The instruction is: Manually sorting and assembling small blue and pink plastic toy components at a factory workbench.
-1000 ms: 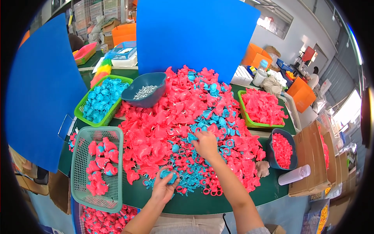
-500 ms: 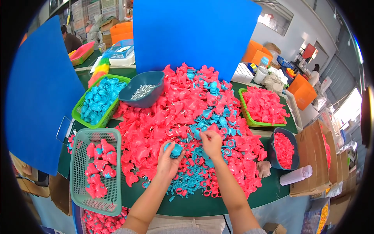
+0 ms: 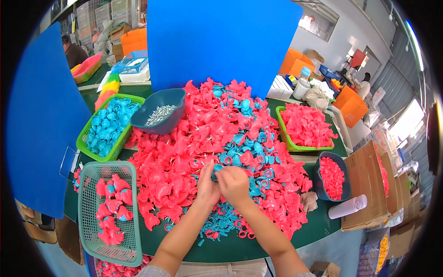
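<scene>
Over the big pile of pink plastic parts [image 3: 175,152], my two hands are close together. My left hand [image 3: 207,188] is closed round a turquoise rounded plastic piece [image 3: 216,169], only partly visible between the hands. My right hand [image 3: 234,184] is closed, with its fingertips against that piece; whatever they pinch is hidden. Turquoise cup-like parts [image 3: 249,150] lie among the pink ones just beyond my hands. Small turquoise pieces [image 3: 219,224] and pink rings [image 3: 211,234] are strewn under my forearms.
At left stand a pale green basket [image 3: 134,203] of pink-and-turquoise pieces, a green basket [image 3: 83,147] of turquoise shells, and a dark bowl [image 3: 138,121] of metal pins. At right are a green basket [image 3: 288,147], a dark tub [image 3: 320,191] and a pink bottle [image 3: 347,207]. Blue boards [image 3: 221,41] rise behind.
My right hand has moved left and inward to meet my left hand at the turquoise piece. My left hand has shifted slightly right, still holding it. The whole view has swung a little.
</scene>
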`<state>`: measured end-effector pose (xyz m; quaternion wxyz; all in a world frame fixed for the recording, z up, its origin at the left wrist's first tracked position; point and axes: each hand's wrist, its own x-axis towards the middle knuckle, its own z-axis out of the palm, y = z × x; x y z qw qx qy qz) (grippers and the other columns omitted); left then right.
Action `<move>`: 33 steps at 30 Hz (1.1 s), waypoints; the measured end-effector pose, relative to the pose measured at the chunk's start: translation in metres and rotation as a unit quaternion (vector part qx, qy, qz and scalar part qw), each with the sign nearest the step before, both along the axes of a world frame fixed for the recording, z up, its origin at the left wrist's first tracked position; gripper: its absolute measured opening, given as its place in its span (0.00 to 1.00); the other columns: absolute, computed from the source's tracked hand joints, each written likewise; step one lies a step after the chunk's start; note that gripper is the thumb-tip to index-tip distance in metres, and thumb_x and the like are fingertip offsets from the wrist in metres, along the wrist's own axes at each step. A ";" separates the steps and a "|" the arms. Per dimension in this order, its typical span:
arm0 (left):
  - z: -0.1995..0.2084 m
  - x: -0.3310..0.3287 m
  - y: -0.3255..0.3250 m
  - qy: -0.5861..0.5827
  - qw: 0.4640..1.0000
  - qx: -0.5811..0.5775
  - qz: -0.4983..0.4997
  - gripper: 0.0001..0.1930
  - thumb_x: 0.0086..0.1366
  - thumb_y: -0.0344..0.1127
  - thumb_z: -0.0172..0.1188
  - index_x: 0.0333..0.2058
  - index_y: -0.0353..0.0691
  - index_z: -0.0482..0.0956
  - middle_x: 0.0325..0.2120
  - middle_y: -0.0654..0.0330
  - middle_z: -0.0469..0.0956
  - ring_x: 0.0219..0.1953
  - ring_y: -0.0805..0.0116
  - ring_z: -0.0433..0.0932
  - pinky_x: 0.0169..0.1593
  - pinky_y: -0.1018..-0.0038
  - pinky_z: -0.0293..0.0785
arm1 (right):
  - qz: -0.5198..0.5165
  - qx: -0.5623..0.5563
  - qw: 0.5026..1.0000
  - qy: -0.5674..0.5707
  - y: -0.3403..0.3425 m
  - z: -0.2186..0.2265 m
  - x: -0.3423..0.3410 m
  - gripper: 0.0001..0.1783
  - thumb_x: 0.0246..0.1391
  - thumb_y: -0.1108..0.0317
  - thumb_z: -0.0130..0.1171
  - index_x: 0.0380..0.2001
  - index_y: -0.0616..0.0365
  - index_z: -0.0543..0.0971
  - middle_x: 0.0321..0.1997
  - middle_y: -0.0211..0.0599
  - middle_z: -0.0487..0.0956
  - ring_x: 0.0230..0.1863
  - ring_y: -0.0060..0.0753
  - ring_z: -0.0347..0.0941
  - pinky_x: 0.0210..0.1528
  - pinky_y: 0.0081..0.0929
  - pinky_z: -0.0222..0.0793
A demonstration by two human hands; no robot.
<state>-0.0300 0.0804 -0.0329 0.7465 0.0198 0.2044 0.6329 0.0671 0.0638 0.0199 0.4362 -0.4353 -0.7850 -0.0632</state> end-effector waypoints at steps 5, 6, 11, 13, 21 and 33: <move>0.023 -0.016 0.008 0.065 0.997 0.021 0.036 0.19 0.58 0.24 0.63 0.45 0.42 0.66 0.35 0.62 0.74 0.38 0.69 0.75 0.39 0.71 0.77 | 0.076 -0.024 0.995 0.058 0.012 -0.002 -0.004 0.06 0.46 0.72 0.61 0.29 0.62 0.78 0.32 0.40 0.78 0.39 0.44 0.74 0.41 0.36 0.69; 0.027 -0.021 0.008 0.079 0.995 -0.012 0.051 0.20 0.57 0.24 0.63 0.46 0.42 0.66 0.36 0.61 0.74 0.38 0.68 0.75 0.39 0.70 0.78 | 0.037 -0.051 0.991 0.121 0.023 -0.001 0.000 0.06 0.46 0.72 0.61 0.29 0.62 0.78 0.33 0.40 0.78 0.39 0.44 0.73 0.42 0.36 0.68; 0.033 -0.025 0.011 0.111 0.991 -0.042 0.068 0.16 0.59 0.26 0.61 0.44 0.42 0.68 0.37 0.58 0.74 0.40 0.63 0.77 0.43 0.63 0.80 | -0.144 -0.101 0.981 -0.082 0.062 -0.017 0.008 0.12 0.43 0.61 0.65 0.26 0.59 0.81 0.33 0.40 0.76 0.43 0.44 0.68 0.44 0.42 0.62; 0.035 -0.025 0.010 0.107 0.991 -0.046 0.058 0.16 0.59 0.26 0.61 0.44 0.42 0.68 0.38 0.59 0.74 0.40 0.64 0.77 0.43 0.62 0.80 | -0.163 -0.100 0.975 -0.114 0.069 -0.027 0.008 0.15 0.40 0.57 0.65 0.24 0.59 0.81 0.33 0.39 0.75 0.46 0.45 0.66 0.45 0.42 0.61; 0.042 -0.040 0.010 0.070 0.996 -0.036 -0.039 0.19 0.60 0.27 0.61 0.48 0.44 0.65 0.41 0.58 0.72 0.44 0.62 0.74 0.46 0.57 0.77 | -0.063 -0.418 0.634 0.648 0.041 -0.005 0.064 0.11 0.52 0.61 0.64 0.24 0.57 0.79 0.19 0.20 0.68 0.18 0.14 0.59 0.20 0.16 0.53; 0.037 -0.022 0.002 -0.004 0.984 -0.049 -0.171 0.14 0.66 0.44 0.55 0.40 0.39 0.74 0.36 0.56 0.78 0.35 0.60 0.79 0.42 0.60 0.81 | 0.074 -0.118 0.987 0.084 -0.017 0.017 0.039 0.16 0.41 0.69 0.69 0.36 0.59 0.80 0.39 0.38 0.78 0.43 0.39 0.72 0.49 0.32 0.66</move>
